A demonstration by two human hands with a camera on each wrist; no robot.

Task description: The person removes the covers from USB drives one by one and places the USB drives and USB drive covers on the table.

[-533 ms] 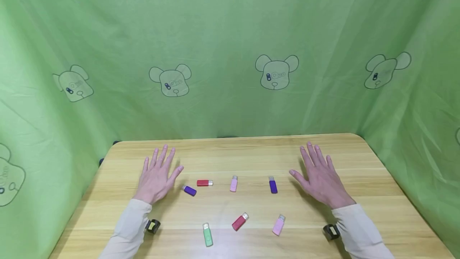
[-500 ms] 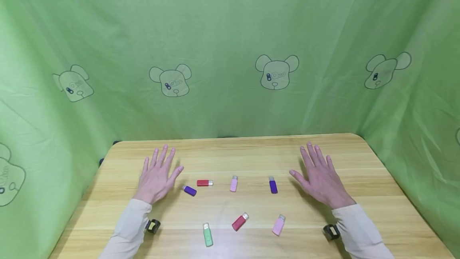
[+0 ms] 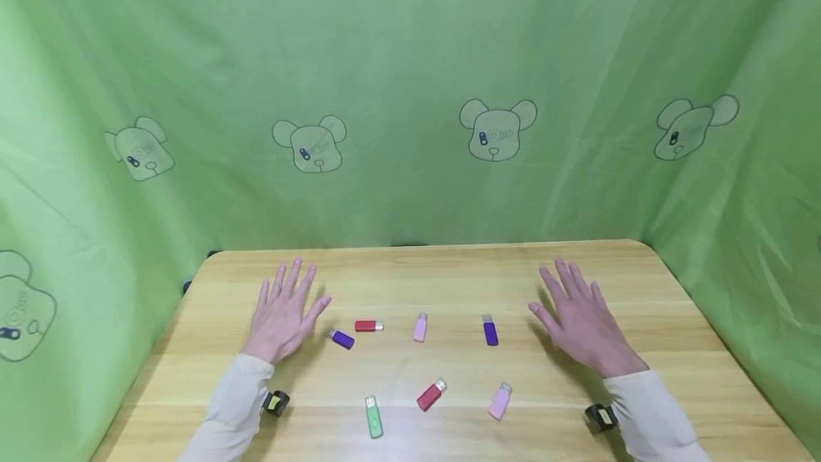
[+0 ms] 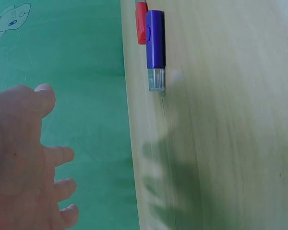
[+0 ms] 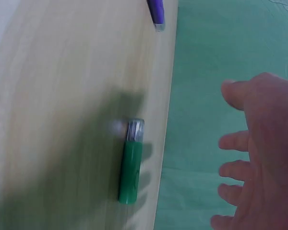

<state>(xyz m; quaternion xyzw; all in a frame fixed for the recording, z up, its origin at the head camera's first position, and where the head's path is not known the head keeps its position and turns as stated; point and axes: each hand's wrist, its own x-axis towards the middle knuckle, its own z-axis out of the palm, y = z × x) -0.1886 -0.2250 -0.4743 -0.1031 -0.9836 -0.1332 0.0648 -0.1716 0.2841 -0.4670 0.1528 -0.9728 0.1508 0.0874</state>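
Several USB sticks lie on the wooden table (image 3: 641, 284). My left hand (image 3: 285, 309) is spread flat, fingers straight, holding nothing. Just right of its thumb lie a purple stick (image 3: 341, 339) and a red stick (image 3: 368, 326). The left wrist view shows the same purple stick (image 4: 155, 45) beyond my left hand (image 4: 29, 158), which casts a shadow on the wood. My right hand (image 3: 577, 319) is also spread and holds nothing, with another purple stick (image 3: 490, 331) left of its thumb. In the right wrist view a green-looking stick (image 5: 132, 163) lies near my right hand (image 5: 259, 153).
Between the hands lie a pink stick (image 3: 420, 327), a red stick (image 3: 430, 395), a second pink stick (image 3: 499, 401) and a green stick (image 3: 373, 417). Green cloth with bear prints (image 3: 497, 130) hangs behind and beside the table. Small black cameras (image 3: 276, 402) sit at both wrists.
The right hand has drifted slightly to the right. The view has shifted a little. The sticks lie where they were.
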